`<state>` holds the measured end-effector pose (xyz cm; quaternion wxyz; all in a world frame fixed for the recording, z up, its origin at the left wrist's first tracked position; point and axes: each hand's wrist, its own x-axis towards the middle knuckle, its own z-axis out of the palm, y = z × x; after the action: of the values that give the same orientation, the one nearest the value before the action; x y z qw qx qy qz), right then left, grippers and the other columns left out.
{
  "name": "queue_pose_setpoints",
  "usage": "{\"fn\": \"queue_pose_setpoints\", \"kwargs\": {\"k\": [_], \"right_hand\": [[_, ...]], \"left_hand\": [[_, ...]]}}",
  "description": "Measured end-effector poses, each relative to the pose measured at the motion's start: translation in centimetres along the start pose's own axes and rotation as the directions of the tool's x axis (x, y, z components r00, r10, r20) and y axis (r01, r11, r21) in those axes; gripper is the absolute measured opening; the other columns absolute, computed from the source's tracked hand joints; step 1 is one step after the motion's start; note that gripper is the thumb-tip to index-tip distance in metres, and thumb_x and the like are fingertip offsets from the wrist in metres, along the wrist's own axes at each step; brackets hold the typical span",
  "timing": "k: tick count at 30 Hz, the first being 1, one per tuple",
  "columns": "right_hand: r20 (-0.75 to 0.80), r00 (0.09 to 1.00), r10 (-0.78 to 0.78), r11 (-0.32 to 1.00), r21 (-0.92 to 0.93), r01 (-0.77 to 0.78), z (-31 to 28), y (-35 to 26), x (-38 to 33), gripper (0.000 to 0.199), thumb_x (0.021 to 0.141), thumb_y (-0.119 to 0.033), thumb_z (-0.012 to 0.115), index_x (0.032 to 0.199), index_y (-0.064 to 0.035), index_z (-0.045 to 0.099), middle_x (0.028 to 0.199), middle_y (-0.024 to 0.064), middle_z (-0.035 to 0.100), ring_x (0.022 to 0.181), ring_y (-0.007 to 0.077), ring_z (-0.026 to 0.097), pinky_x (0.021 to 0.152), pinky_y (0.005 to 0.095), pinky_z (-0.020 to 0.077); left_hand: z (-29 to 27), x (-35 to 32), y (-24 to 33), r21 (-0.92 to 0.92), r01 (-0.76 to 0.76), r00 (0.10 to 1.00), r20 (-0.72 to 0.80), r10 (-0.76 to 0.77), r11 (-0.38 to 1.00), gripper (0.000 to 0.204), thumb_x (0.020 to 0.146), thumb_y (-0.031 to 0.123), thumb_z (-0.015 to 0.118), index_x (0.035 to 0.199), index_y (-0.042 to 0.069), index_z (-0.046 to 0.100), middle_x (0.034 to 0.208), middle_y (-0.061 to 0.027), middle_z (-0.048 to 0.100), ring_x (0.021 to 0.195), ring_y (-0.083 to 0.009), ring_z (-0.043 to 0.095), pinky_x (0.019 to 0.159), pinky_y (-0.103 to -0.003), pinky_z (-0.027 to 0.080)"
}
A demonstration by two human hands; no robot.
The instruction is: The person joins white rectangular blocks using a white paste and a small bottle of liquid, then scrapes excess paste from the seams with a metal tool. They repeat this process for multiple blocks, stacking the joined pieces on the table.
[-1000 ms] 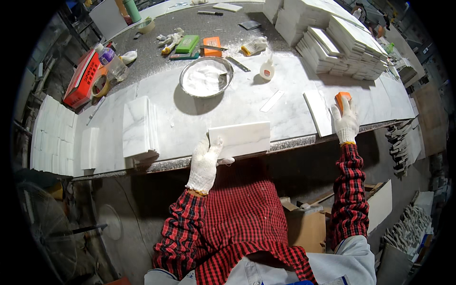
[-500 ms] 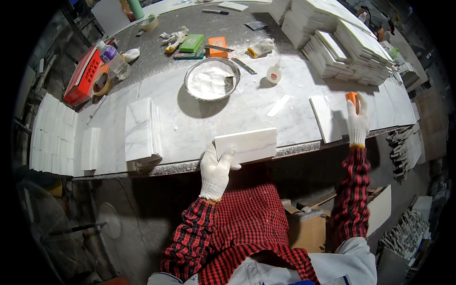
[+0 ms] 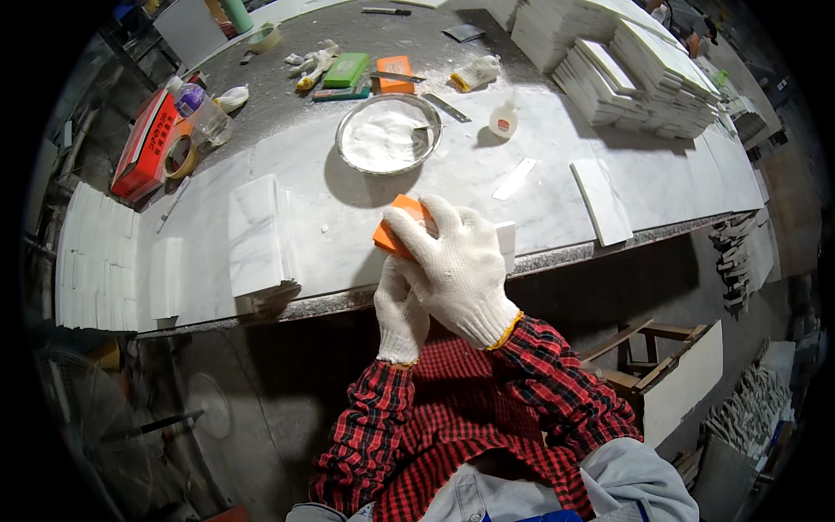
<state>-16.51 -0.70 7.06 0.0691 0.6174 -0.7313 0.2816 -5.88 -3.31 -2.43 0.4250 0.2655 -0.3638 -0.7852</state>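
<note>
My right hand point(image 3: 465, 261), in a white knit glove, grips an orange sanding block point(image 3: 403, 224) near the front edge of the table. Below and partly behind it, my gloved left hand point(image 3: 400, 309) is closed at the near end of a white marble tile point(image 3: 505, 241). Most of that tile is covered by my right hand; only its right end shows. The block is over the tile's left part, but whether they touch is hidden. Beyond my hands stands a metal bowl point(image 3: 341, 155) of white powder with a blade in it. A small squeeze bottle point(image 3: 503, 120) is right of the bowl.
Marble tiles stand in stacks at left point(image 3: 254, 235) and far left point(image 3: 96, 261). One loose tile point(image 3: 601, 202) lies to the right, below a large tile pile point(image 3: 639, 78). Behind the bowl lie a green block point(image 3: 348, 75), another orange block point(image 3: 394, 68) and spare gloves point(image 3: 477, 73).
My right hand has come from the right side of the table to the middle, carrying the orange sanding block over the tile. My left hand stays at the tile.
</note>
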Motion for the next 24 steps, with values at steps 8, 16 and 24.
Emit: {"fn": "queue_pose_setpoints", "kwargs": {"k": [8,16,24], "right_hand": [[-0.076,0.976,0.206,0.949,-0.229,-0.218,-3.5,7.4,-2.4,0.048,0.081,-0.018,0.075,0.128,-0.0163,0.062,0.121,0.0167,0.062,0.101,0.0367,0.062,0.085,0.0453,0.0516],[-0.075,0.997,-0.032,0.988,-0.151,0.021,-0.7,0.7,0.1,0.045,0.079,-0.026,0.073,0.121,-0.0194,0.056,0.111,0.0113,0.057,0.092,0.0311,0.062,0.077,0.0450,0.0484],[-0.091,0.994,0.057,0.990,-0.127,-0.068,-2.4,5.5,-2.6,0.043,0.083,-0.031,0.076,0.122,-0.0198,0.060,0.111,0.0132,0.061,0.091,0.0322,0.063,0.077,0.0436,0.0506]], "left_hand": [[2.1,0.3,1.8,0.394,0.068,0.998,-0.037,-0.058,0.917,0.034,0.100,0.014,0.061,0.129,-0.003,0.052,0.110,-0.0109,0.067,0.087,-0.0156,0.069,0.060,-0.027,0.062],[0.3,0.5,0.4,0.505,-0.116,0.993,0.064,0.097,0.856,0.038,0.104,0.016,0.055,0.136,-0.004,0.049,0.125,-0.0116,0.062,0.111,-0.0199,0.063,0.093,-0.031,0.054],[2.0,0.1,1.2,0.342,0.036,0.998,-0.056,-0.018,0.939,0.032,0.101,0.012,0.060,0.127,-0.004,0.054,0.109,-0.0119,0.066,0.087,-0.0164,0.069,0.062,-0.027,0.062]]}}
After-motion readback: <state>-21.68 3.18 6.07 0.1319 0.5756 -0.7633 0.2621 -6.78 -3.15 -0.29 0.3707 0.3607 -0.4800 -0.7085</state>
